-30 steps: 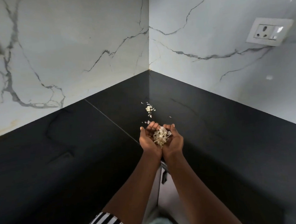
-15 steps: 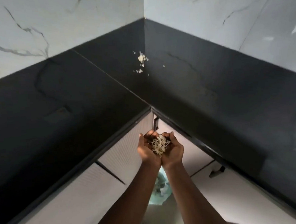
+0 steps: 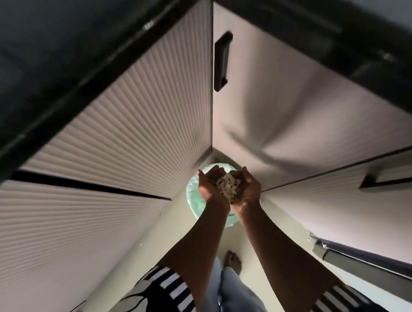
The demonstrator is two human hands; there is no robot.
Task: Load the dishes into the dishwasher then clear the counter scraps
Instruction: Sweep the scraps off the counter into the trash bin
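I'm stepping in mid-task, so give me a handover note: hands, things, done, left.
Hands cupped together: left hand and right hand hold the scraps.
Scraps are above the green-lined bin on the floor, at the cabinet corner.
Done: a handful gathered, now over the bin.
Left: drop it in; then check the counter, too dark to read here, and the dishes, out of view.

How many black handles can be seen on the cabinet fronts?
2: an upright handle near the cabinet corner, and a level handle at the right edge. The dark bar at lower right may be a third; I cannot tell.
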